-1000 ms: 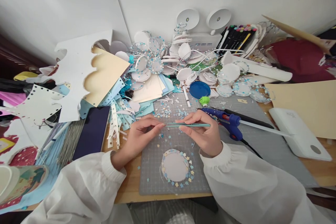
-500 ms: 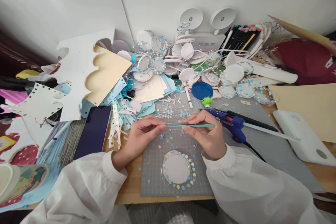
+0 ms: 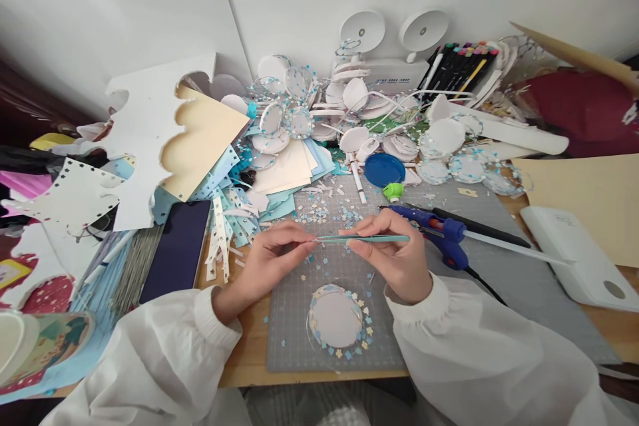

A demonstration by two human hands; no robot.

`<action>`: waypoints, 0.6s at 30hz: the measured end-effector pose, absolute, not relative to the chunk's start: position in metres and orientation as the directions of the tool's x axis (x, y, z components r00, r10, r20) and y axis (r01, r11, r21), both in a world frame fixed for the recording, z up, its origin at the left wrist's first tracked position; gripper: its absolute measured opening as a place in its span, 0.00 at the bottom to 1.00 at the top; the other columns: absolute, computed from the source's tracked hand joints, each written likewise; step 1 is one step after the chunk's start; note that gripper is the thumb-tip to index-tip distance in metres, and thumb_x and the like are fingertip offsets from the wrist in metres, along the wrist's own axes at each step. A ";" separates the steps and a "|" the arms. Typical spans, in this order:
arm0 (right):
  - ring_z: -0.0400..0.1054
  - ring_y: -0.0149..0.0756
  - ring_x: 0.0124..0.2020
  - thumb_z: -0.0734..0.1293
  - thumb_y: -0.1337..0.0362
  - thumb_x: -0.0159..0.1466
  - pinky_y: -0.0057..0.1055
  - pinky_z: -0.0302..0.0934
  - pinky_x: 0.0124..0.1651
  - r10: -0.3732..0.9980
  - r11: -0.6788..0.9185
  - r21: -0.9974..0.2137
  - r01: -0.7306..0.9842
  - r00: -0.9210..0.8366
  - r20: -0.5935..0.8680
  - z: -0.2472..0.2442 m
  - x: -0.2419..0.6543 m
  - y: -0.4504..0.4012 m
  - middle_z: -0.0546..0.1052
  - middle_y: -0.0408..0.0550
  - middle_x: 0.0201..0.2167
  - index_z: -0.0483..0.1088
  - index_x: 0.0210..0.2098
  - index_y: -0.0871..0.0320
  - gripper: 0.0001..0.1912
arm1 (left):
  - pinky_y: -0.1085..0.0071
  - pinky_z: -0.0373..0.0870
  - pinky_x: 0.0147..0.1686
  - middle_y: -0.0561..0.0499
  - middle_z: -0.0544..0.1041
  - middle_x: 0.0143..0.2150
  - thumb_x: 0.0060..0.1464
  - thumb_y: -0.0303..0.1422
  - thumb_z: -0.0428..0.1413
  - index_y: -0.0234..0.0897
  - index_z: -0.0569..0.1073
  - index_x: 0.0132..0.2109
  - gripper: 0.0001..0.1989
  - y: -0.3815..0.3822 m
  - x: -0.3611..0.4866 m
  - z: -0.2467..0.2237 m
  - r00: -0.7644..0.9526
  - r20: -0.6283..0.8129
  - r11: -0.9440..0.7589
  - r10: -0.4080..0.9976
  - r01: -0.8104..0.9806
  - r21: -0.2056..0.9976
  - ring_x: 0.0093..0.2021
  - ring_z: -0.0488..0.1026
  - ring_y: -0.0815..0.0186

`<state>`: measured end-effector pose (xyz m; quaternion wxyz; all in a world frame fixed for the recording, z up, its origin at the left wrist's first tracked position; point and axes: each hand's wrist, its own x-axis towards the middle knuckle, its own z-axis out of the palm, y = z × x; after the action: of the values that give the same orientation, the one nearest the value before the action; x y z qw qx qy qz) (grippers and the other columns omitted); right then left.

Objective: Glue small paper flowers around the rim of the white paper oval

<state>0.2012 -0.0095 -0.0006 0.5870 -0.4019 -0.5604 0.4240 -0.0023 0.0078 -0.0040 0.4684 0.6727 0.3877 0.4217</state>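
Observation:
Pinched in my right hand (image 3: 392,253) is a pair of teal tweezers (image 3: 382,238), held level with the tips pointing left. Those tips meet the fingertips of my left hand (image 3: 279,256), whose thumb and forefinger press together. Whatever lies between them is too small to make out. Below both hands, a white disc (image 3: 335,317) rests on the grey cutting mat (image 3: 289,353). Around its rim runs a ring of small blue, cream and white flowers on thin wire. Loose paper flowers (image 3: 319,213) are scattered on the mat beyond my hands.
A blue glue gun (image 3: 446,239) lies right of my right hand, near a green cap (image 3: 393,192) and a blue lid (image 3: 384,170). A dark phone (image 3: 177,249) is at left. White discs with flowered wire (image 3: 272,120) pile up along the back.
The tweezer tips have drawn closer together at my left fingertips. Both hands otherwise stay almost in place, and the disc lies where it was.

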 end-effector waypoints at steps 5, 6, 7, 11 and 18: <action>0.77 0.43 0.34 0.73 0.65 0.55 0.37 0.72 0.37 0.953 0.302 -0.953 -0.029 -0.007 0.302 0.000 0.201 -0.010 0.74 0.44 0.26 0.66 0.27 0.56 0.10 | 0.71 0.70 0.31 0.47 0.77 0.31 0.54 0.32 0.60 0.36 0.80 0.34 0.05 0.007 -0.002 -0.004 0.350 0.195 -0.250 0.916 0.120 0.961 0.31 0.72 0.66; 0.77 0.43 0.34 0.73 0.64 0.55 0.37 0.72 0.36 0.954 0.299 -0.954 -0.026 -0.008 0.299 0.001 0.201 -0.011 0.74 0.45 0.26 0.66 0.26 0.56 0.11 | 0.71 0.69 0.31 0.47 0.77 0.31 0.54 0.32 0.60 0.36 0.80 0.34 0.05 0.007 -0.002 -0.004 0.353 0.191 -0.248 0.916 0.124 0.961 0.31 0.72 0.66; 0.77 0.43 0.34 0.74 0.64 0.55 0.37 0.72 0.36 0.955 0.296 -0.955 -0.025 -0.010 0.297 0.001 0.201 -0.011 0.74 0.44 0.26 0.66 0.26 0.56 0.11 | 0.71 0.69 0.31 0.47 0.77 0.31 0.54 0.33 0.60 0.36 0.80 0.34 0.06 0.007 -0.002 -0.004 0.355 0.189 -0.248 0.915 0.128 0.960 0.31 0.72 0.67; 0.77 0.43 0.34 0.74 0.64 0.54 0.38 0.72 0.38 0.958 0.288 -0.956 -0.050 0.007 0.288 0.000 0.202 -0.010 0.73 0.44 0.25 0.66 0.26 0.56 0.11 | 0.71 0.68 0.31 0.48 0.76 0.30 0.54 0.32 0.59 0.36 0.79 0.34 0.05 0.007 -0.002 -0.005 0.357 0.193 -0.253 0.914 0.127 0.959 0.31 0.71 0.67; 0.77 0.43 0.36 0.73 0.68 0.55 0.37 0.71 0.38 0.941 0.337 -0.939 -0.064 0.054 0.334 -0.004 0.203 -0.011 0.75 0.44 0.27 0.68 0.27 0.55 0.09 | 0.71 0.64 0.29 0.49 0.73 0.27 0.56 0.33 0.58 0.36 0.78 0.31 0.08 0.006 -0.002 -0.002 0.337 0.183 -0.256 0.924 0.187 0.948 0.29 0.69 0.67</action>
<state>0.2028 -0.0112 -0.0035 0.6060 -0.3998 -0.5487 0.4146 -0.0025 0.0061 -0.0025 0.4531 0.6805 0.4082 0.4062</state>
